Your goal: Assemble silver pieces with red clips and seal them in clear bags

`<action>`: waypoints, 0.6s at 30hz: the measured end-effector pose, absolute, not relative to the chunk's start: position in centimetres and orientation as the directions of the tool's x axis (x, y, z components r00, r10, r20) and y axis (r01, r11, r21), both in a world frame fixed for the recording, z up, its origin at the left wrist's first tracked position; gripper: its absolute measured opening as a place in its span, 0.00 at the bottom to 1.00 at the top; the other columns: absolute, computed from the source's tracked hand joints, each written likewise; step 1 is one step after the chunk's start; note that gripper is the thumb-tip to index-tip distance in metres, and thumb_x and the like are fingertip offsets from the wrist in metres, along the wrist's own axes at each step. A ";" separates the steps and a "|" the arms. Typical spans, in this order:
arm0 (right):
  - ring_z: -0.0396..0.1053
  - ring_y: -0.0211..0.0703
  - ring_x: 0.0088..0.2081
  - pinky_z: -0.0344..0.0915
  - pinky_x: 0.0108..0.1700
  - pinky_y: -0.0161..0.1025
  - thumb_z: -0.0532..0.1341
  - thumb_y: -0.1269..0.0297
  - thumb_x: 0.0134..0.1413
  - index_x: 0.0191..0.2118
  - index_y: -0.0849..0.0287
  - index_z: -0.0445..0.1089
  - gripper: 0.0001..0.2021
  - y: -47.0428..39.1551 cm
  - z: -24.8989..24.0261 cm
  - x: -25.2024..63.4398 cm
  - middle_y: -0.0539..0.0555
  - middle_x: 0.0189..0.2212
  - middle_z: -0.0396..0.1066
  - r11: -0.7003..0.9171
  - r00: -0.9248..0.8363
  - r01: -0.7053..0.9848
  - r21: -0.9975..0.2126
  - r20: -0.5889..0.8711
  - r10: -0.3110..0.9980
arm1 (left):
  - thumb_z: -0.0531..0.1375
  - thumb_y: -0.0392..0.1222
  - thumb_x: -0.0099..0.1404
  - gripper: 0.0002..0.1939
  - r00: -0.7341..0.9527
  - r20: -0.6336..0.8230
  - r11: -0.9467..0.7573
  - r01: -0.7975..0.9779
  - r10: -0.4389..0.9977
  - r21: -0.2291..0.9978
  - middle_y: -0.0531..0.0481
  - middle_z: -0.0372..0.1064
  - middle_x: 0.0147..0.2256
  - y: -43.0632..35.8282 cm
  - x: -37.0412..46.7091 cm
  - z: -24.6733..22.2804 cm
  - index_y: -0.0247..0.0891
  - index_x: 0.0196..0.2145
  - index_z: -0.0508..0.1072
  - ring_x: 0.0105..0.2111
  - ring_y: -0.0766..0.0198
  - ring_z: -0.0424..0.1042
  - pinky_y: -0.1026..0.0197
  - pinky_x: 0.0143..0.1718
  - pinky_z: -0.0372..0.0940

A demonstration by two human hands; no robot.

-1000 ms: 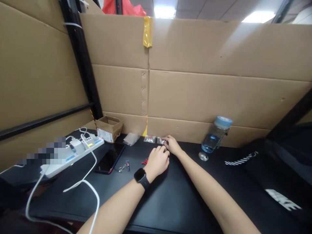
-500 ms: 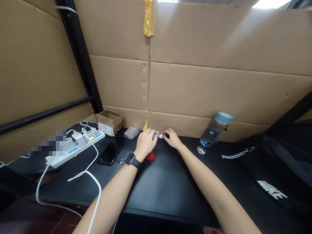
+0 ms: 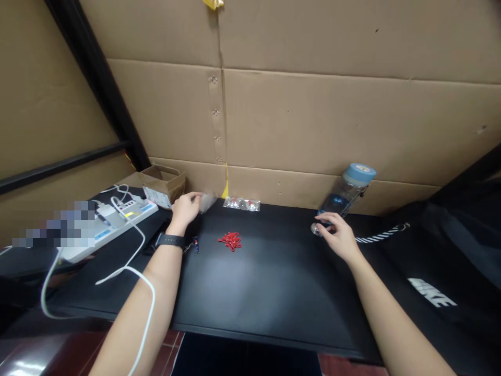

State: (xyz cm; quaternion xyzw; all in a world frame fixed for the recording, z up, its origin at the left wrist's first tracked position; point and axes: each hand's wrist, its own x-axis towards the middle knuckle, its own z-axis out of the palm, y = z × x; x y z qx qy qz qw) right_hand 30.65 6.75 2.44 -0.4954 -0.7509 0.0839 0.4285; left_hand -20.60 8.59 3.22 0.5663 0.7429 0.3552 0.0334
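Note:
My left hand (image 3: 185,213), a watch strap on its wrist, pinches a stack of small clear plastic bags (image 3: 207,201) near the back wall; the bags are blurred by motion. At the right, my right hand (image 3: 340,236) has its thumb and fingertips on a small round shiny disc (image 3: 314,228), just in front of the water bottle (image 3: 338,198). Two filled clear packets (image 3: 241,203), with shiny round contents and bits of red, lie side by side against the cardboard. A pile of red cord loops (image 3: 230,241) rests in mid-table.
A power strip (image 3: 109,232) with white cables stands at the left, one cable crossing my left forearm. Behind it is an open cardboard box (image 3: 164,181). A small keychain (image 3: 195,245) lies beside my left wrist. A black bag (image 3: 442,261) fills the right side.
My hands have parted from the packet at the back. The left has gone left to the plastic bags, the right has gone right to the shiny disc. The view has tilted down.

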 end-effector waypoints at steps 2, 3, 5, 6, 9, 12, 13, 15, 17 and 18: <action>0.74 0.49 0.42 0.74 0.35 0.42 0.63 0.55 0.59 0.44 0.55 0.77 0.13 7.0 2.2 31.8 0.60 0.48 0.72 0.472 -0.097 0.667 -0.576 0.562 0.822 | 0.54 0.45 0.69 0.17 -0.370 0.390 0.082 0.806 0.843 0.586 0.45 0.79 0.47 8.5 -21.0 3.5 0.42 0.49 0.80 0.49 0.51 0.75 0.53 0.52 0.66; 0.74 0.49 0.42 0.74 0.35 0.43 0.63 0.54 0.59 0.44 0.55 0.77 0.13 7.2 2.2 32.2 0.60 0.48 0.72 0.470 -0.087 0.667 -0.578 0.565 0.820 | 0.54 0.44 0.69 0.18 -0.374 0.420 0.062 0.803 0.827 0.593 0.44 0.79 0.47 8.5 -21.2 3.7 0.40 0.49 0.79 0.49 0.52 0.75 0.54 0.52 0.66; 0.74 0.49 0.41 0.74 0.36 0.43 0.64 0.54 0.59 0.45 0.55 0.77 0.13 7.4 2.2 32.7 0.59 0.48 0.72 0.473 -0.082 0.669 -0.573 0.576 0.813 | 0.53 0.43 0.69 0.19 -0.376 0.481 0.017 0.802 0.792 0.597 0.43 0.78 0.47 8.2 -21.6 4.1 0.37 0.50 0.78 0.48 0.53 0.76 0.55 0.53 0.67; 0.74 0.49 0.41 0.74 0.36 0.43 0.64 0.54 0.59 0.45 0.55 0.77 0.13 7.5 2.3 32.9 0.59 0.48 0.73 0.475 -0.083 0.670 -0.570 0.579 0.811 | 0.53 0.43 0.69 0.19 -0.374 0.511 -0.003 0.804 0.774 0.594 0.43 0.78 0.48 8.1 -21.7 4.3 0.37 0.50 0.78 0.48 0.54 0.75 0.55 0.53 0.67; 0.74 0.48 0.41 0.73 0.35 0.42 0.64 0.54 0.59 0.44 0.55 0.77 0.13 7.5 2.4 33.3 0.59 0.47 0.73 0.472 -0.096 0.681 -0.560 0.571 0.815 | 0.51 0.42 0.69 0.19 -0.358 0.598 -0.041 0.835 0.717 0.549 0.44 0.76 0.50 7.5 -21.6 5.2 0.36 0.51 0.77 0.48 0.54 0.74 0.55 0.55 0.65; 0.74 0.49 0.42 0.73 0.36 0.43 0.63 0.54 0.59 0.46 0.54 0.77 0.13 7.4 2.6 33.6 0.59 0.47 0.73 0.459 -0.127 0.713 -0.530 0.546 0.828 | 0.51 0.42 0.70 0.19 -0.313 0.692 -0.077 0.879 0.651 0.470 0.43 0.74 0.52 6.6 -19.9 6.3 0.38 0.52 0.75 0.52 0.53 0.71 0.54 0.57 0.62; 0.74 0.50 0.43 0.73 0.36 0.43 0.63 0.55 0.59 0.46 0.54 0.77 0.14 7.4 2.6 33.7 0.59 0.47 0.73 0.452 -0.139 0.729 -0.515 0.535 0.833 | 0.51 0.42 0.71 0.18 -0.290 0.718 -0.092 0.892 0.633 0.442 0.44 0.73 0.52 6.2 -18.9 6.8 0.39 0.52 0.74 0.54 0.53 0.70 0.53 0.58 0.60; 0.74 0.51 0.46 0.74 0.38 0.44 0.63 0.55 0.59 0.48 0.54 0.76 0.14 7.2 2.7 33.9 0.59 0.48 0.73 0.437 -0.167 0.760 -0.480 0.506 0.846 | 0.52 0.42 0.72 0.16 -0.226 0.738 -0.124 0.914 0.636 0.386 0.45 0.73 0.53 5.3 -16.5 7.6 0.41 0.52 0.74 0.56 0.51 0.67 0.50 0.59 0.56; 0.74 0.52 0.49 0.74 0.43 0.45 0.64 0.56 0.57 0.50 0.54 0.75 0.16 7.1 2.6 34.1 0.59 0.50 0.73 0.434 -0.204 0.777 -0.455 0.470 0.859 | 0.52 0.42 0.72 0.15 -0.127 0.709 -0.165 0.930 0.694 0.329 0.46 0.73 0.53 4.3 -13.6 8.0 0.44 0.51 0.74 0.57 0.50 0.66 0.46 0.59 0.51; 0.73 0.53 0.50 0.74 0.47 0.47 0.65 0.57 0.56 0.50 0.54 0.74 0.17 7.1 2.4 34.1 0.59 0.50 0.73 0.438 -0.226 0.781 -0.445 0.454 0.862 | 0.53 0.43 0.72 0.14 -0.067 0.683 -0.195 0.934 0.727 0.299 0.46 0.73 0.53 3.9 -12.2 8.0 0.44 0.51 0.74 0.57 0.50 0.66 0.45 0.59 0.50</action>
